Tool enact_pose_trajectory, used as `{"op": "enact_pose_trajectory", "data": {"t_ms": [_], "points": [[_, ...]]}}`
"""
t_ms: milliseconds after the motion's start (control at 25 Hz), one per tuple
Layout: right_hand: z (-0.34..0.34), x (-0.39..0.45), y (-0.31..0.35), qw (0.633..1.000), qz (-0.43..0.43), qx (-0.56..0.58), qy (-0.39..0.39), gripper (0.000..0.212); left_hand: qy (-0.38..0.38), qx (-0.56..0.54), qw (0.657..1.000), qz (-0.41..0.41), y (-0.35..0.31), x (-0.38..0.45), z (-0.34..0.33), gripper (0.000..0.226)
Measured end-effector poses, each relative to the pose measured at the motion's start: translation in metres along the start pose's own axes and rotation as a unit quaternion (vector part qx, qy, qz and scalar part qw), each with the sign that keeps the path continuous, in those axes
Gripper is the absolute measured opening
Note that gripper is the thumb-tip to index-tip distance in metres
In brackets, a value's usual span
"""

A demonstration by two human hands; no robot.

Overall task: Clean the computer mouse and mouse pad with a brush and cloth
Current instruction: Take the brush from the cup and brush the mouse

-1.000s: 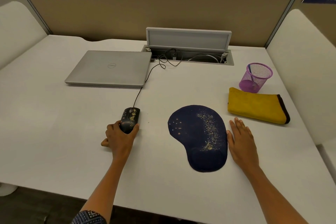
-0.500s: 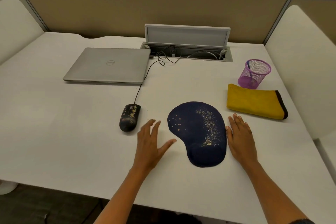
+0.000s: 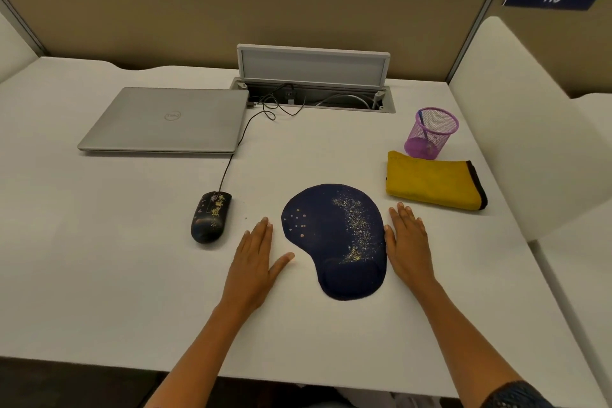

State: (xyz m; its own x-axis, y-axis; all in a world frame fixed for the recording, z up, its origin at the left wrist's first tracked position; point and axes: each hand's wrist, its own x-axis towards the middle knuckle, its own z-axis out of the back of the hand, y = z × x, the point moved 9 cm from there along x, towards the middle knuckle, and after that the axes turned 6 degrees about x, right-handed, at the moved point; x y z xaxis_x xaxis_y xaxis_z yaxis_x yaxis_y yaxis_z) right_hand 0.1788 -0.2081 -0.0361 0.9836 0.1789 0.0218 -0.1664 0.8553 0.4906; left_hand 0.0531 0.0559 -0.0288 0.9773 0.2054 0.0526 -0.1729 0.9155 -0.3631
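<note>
Both palms flat, fingers straight, gripping nothing, left hand [image 3: 253, 263] and right hand [image 3: 409, 247] flanking the crumb-strewn navy mouse pad [image 3: 334, 238], wired mouse [image 3: 211, 217] just left, yellow cloth [image 3: 433, 180] behind — one careless nudge could scatter grit across the desk [image 3: 99, 275].

The mouse pad [image 3: 334, 238] lies on the desk [image 3: 99, 275] between the left hand [image 3: 253, 265] and the right hand [image 3: 409, 243], both flat on the desk. The mouse [image 3: 211, 217] sits left of the left hand. Behind it lies the laptop [image 3: 165, 119]. The cloth [image 3: 433, 180] lies behind the right hand, the mesh cup [image 3: 430, 132] just behind the cloth
</note>
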Motion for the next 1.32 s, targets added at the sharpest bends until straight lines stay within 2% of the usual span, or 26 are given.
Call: {"op": "enact_pose_trajectory", "data": {"t_ms": [80,160,280,360,480,560,640,720,920,1040,1160,1240,1320], "points": [[0.002,0.001,0.004,1.0,-0.013,-0.021,0.004,0.046,-0.002,-0.023,1.0,-0.001,0.002,0.007,-0.002,0.061],[0.015,0.007,0.013,0.999,-0.03,-0.028,-0.009,0.04,-0.011,-0.024,1.0,-0.009,0.002,0.014,-0.006,0.058],[0.047,0.019,0.035,0.994,-0.043,-0.03,-0.094,0.025,-0.024,-0.01,0.999,-0.028,0.005,0.024,-0.008,0.057],[0.059,0.026,0.041,0.991,-0.063,-0.035,-0.116,0.023,-0.022,-0.018,0.999,-0.034,0.007,0.032,-0.009,0.052],[0.047,0.037,0.047,0.998,-0.034,-0.009,-0.055,0.032,-0.02,-0.017,0.999,-0.03,0.006,0.045,-0.007,0.051],[0.038,0.046,0.055,0.995,-0.001,0.094,-0.011,0.018,-0.026,-0.013,0.999,-0.033,0.008,0.052,-0.008,0.057],[0.052,0.059,0.06,0.981,0.005,0.189,-0.049,0.013,-0.024,-0.013,0.999,-0.036,0.01,0.059,-0.008,0.057],[0.08,0.081,0.059,0.969,-0.006,0.222,-0.107,0.017,-0.024,-0.027,0.999,-0.031,0.009,0.071,-0.006,0.049],[0.137,0.138,0.039,0.962,-0.051,0.212,-0.166,0.032,-0.036,-0.092,0.995,0.009,0.012,0.094,-0.002,0.036],[0.149,0.168,0.021,0.965,-0.079,0.193,-0.157,0.029,-0.068,-0.103,0.992,0.023,0.014,0.097,0.0,0.03],[0.145,0.2,0.012,0.98,-0.092,0.14,-0.107,0.025,-0.092,-0.1,0.99,0.021,0.015,0.097,0.003,0.027],[0.135,0.214,0.007,0.983,-0.106,0.128,-0.073,0.03,-0.095,-0.099,0.99,0.019,0.014,0.097,0.005,0.034],[0.13,0.222,0.006,0.983,-0.115,0.122,-0.073,0.034,-0.101,-0.09,0.991,0.02,0.014,0.098,0.006,0.04]]}}
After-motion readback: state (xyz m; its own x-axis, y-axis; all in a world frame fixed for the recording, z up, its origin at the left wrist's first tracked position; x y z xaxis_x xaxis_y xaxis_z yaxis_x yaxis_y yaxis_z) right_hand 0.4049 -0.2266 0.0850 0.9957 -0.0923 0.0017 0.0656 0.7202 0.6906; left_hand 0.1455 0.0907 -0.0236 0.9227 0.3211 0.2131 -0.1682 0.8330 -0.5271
